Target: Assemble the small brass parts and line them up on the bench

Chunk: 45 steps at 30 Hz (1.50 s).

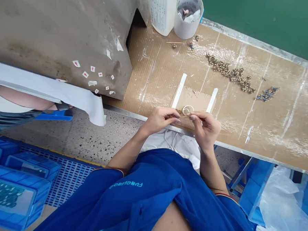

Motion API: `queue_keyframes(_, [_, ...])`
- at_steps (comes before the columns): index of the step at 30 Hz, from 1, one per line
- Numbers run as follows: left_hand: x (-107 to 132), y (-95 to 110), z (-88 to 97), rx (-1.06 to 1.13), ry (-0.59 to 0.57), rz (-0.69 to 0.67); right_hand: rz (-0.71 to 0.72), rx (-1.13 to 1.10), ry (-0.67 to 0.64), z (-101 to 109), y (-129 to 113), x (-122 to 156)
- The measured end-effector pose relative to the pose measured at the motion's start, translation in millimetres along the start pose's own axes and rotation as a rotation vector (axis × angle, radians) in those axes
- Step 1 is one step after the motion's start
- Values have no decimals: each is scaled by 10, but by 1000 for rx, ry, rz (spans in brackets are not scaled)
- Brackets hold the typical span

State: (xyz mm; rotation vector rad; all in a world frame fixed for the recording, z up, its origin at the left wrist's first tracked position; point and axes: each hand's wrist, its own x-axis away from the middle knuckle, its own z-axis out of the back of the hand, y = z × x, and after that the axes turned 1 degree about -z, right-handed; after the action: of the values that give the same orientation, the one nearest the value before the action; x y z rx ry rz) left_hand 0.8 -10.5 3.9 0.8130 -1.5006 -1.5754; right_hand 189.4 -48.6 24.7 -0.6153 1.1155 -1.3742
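My left hand (166, 119) is closed in a pinch at the table's near edge, its fingertips on something tiny and dark that I cannot make out. Opposite it, my right hand (205, 126) pinches a thin wooden toothpick (185, 116), whose tip reaches to the left fingertips. Just behind the fingers, a small white ring-shaped item (187, 108) rests on a cardboard pad (197, 99). White tape strips (179, 91) run along both sides of the pad. Farther back lies a long pile of small brass-coloured metal parts (230, 74), with a smaller group of blue-and-brass parts (267, 94) to its right.
A tape-roll cup (187, 26) with scraps and a white bottle (163, 12) stand at the back. Near them lies another toothpick (174, 42). A metal housing (96, 40) borders the left; a green surface (264, 24) lies beyond. Blue crates (15, 191) sit lower left. Another person's arm (23, 96) shows at left.
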Motion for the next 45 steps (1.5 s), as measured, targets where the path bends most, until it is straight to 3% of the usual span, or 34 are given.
queue_keyframes(5, [5, -21, 0, 47, 11, 22, 17, 48, 126, 26, 85, -72])
queue_keyframes(10, [-4, -18, 17, 17, 12, -13, 81, 135, -17, 50, 138, -101])
queue_keyframes(13, [-9, -20, 30, -1, 8, -45, 59, 186, 14, 322, 320, -202])
queue_keyframes(16, [-16, -32, 38, -37, 22, -69, -91, 363, 284, 776, 639, -413])
queue_keyframes(18, [-22, -40, 40, -56, 22, -71, -179, 441, 379, 1057, 864, -582])
queue_keyframes(20, [-28, -45, 39, -66, 14, -80, -204, 488, 329, 1248, 1045, -745])
queue_keyframes(23, [-31, -44, 37, -77, 14, -102, -193, 577, 197, 1362, 1182, -931])
queue_keyframes(31, [-18, -37, 26, -77, 17, -130, -228, 809, -43, 1469, 1096, -1078])
queue_keyframes(37, [2, -62, 26, -85, 22, -170, -334, 883, -148, 1576, 850, -1059])
queue_keyframes(41, [14, -85, 26, -84, 11, -196, -403, 968, -147, 1545, 649, -975])
queue_keyframes(45, [21, -101, 32, -88, 11, -222, -356, 930, -55, 1531, 590, -890])
